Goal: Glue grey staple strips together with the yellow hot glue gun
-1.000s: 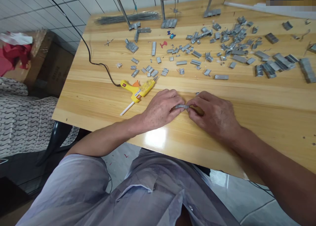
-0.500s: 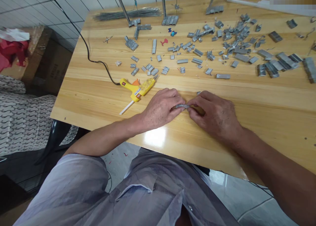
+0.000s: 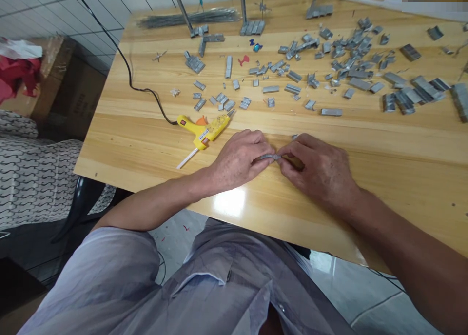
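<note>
A short strip of grey metal staples [image 3: 269, 156] is pinched between my two hands, low over the table near its front edge. My left hand [image 3: 241, 157] grips its left end between thumb and fingers. On the other end, my right hand [image 3: 318, 167] closes with thumb and fingertips; its grip is partly hidden. A small grey piece [image 3: 294, 136] peeks out behind my right fingers. To the left of my left hand lies a yellow hot glue gun [image 3: 204, 132] with a clear glue stick [image 3: 188, 158] sticking out of its back.
Many grey staple strips [image 3: 351, 57] lie scattered over the wooden table [image 3: 146, 145]. Staple-built frames [image 3: 252, 27] stand at the back beside a bundle of thin wires [image 3: 190, 19]. A black cord [image 3: 127, 67] runs to the glue gun. A cardboard box [image 3: 54, 76] stands at left.
Both hands stay nearly still, pinching the same strip. The view has shifted very slightly.
</note>
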`<state>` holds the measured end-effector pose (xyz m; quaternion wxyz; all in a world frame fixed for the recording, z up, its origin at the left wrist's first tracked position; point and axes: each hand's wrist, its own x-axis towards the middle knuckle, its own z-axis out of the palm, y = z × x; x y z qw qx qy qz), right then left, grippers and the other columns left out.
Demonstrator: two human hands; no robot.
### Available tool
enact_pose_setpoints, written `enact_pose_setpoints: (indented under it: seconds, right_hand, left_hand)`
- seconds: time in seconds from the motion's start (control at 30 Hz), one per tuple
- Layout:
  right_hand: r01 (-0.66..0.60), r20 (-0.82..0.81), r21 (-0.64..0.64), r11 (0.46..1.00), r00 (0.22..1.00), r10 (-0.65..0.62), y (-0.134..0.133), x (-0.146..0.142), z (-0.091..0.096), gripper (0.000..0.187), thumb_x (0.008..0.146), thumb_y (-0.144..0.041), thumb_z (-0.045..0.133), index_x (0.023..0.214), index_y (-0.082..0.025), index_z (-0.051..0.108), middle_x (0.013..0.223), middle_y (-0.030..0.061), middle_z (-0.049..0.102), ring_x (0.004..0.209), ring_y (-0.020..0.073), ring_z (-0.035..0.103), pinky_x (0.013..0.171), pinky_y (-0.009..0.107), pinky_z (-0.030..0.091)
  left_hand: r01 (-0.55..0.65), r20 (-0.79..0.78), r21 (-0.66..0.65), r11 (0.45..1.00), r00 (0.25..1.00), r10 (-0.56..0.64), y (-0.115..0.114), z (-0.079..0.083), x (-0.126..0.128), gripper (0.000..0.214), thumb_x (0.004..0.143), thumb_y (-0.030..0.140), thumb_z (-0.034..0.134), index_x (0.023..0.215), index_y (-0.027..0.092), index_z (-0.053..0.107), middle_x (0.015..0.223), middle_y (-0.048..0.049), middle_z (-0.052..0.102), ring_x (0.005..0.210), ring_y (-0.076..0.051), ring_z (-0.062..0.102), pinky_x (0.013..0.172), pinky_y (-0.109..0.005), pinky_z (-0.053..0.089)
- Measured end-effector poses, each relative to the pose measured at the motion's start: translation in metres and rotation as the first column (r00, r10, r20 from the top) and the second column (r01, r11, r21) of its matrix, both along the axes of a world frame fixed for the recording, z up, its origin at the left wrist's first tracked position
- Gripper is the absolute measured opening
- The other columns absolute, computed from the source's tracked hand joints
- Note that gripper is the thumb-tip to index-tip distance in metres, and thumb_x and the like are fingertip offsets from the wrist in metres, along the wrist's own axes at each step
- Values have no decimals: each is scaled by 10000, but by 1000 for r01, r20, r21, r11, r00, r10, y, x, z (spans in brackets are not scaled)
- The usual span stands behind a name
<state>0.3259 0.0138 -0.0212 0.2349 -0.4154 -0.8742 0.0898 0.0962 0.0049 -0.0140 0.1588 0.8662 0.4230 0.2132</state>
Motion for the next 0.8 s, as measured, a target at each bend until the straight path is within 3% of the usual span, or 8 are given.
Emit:
enact_pose_setpoints:
  seconds: [0.5, 0.8]
  right_hand:
    - [22, 4, -40, 999, 1000, -22, -1, -1, 1, 175, 978, -296, 602, 947, -230, 761, 882, 58, 748, 770, 193, 684, 617, 301, 402]
    - [-31, -18, -53, 998, 999, 31, 0, 6, 2, 194, 950, -269, 600, 1057, -211, 751, 956, 76, 760, 836, 224, 719, 655, 318, 469]
  left_hand:
    - [1, -22, -7, 1000, 1000, -1, 0, 2, 0, 199, 1061, 318, 592, 1039, 198, 749, 988, -60, 712, 905, -196, 630, 869, -367, 473]
    - [-23, -26, 5, 1000, 999, 23, -3, 0, 2, 133, 1034, 288, 617, 1051, 196, 710, 1001, -58, 714, 949, -204, 646, 904, -369, 474]
